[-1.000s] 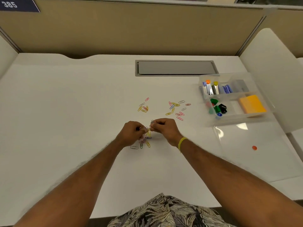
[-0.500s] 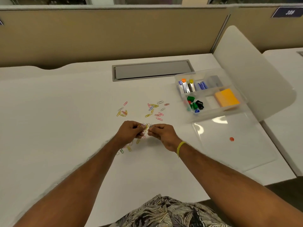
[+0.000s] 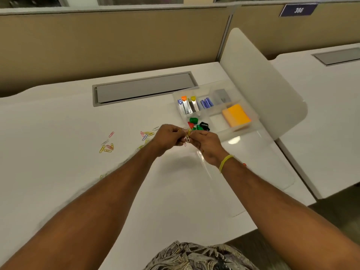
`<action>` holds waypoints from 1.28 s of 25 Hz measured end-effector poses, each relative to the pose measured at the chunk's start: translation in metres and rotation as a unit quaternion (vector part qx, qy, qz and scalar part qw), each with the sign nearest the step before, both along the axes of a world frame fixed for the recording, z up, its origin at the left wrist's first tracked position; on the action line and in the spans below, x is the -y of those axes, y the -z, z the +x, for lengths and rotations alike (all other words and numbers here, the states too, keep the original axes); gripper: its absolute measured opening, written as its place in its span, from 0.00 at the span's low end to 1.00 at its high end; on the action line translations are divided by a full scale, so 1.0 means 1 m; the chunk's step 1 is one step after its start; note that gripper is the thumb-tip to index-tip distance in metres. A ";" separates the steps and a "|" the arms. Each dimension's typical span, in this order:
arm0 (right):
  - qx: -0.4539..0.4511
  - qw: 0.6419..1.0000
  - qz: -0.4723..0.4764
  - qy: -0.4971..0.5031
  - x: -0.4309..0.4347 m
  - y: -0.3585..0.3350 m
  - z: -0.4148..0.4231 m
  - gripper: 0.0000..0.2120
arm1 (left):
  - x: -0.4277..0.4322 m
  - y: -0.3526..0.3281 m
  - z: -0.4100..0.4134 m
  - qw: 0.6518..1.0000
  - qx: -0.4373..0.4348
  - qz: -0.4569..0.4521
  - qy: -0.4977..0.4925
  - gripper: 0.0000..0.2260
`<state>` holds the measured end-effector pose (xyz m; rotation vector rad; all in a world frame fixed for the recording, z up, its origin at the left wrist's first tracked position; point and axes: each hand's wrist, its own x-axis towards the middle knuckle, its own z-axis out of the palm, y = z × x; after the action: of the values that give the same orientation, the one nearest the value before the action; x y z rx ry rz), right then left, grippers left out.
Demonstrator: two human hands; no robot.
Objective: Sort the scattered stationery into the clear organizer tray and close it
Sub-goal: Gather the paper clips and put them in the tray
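Note:
My left hand (image 3: 169, 137) and my right hand (image 3: 206, 143) meet above the desk and together pinch a small bunch of coloured paper clips (image 3: 187, 135), raised just in front of the clear organizer tray (image 3: 246, 127). The tray holds staple strips, blue pieces, binder clips (image 3: 200, 125) and an orange sticky-note pad (image 3: 236, 114). Its clear lid (image 3: 253, 172) lies flat on the desk in front of it. Loose paper clips remain on the desk in two groups, one group (image 3: 106, 146) to the left and another group (image 3: 146, 134) beside my left wrist.
A grey cable hatch (image 3: 144, 88) is set into the desk behind the clips. A white curved divider (image 3: 263, 82) stands right of the tray, with a neighbouring desk beyond. A small orange item (image 3: 244, 164) peeks out by my right wrist on the lid.
Both hands have lifted the bunch of clips off the desk and carried it right, toward the tray. The camera has turned right too.

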<state>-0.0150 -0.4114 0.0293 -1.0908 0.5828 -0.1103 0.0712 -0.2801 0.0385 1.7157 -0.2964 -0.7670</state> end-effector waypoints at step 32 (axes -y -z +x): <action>-0.096 0.764 -0.625 -0.129 0.125 0.005 0.004 0.24 | 0.128 0.016 0.017 0.859 0.412 0.219 0.210 0.25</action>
<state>-0.0110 -0.5363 0.0241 -2.5150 0.5038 -0.1509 0.0885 -0.4082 0.0223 2.4008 -1.1913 -0.3578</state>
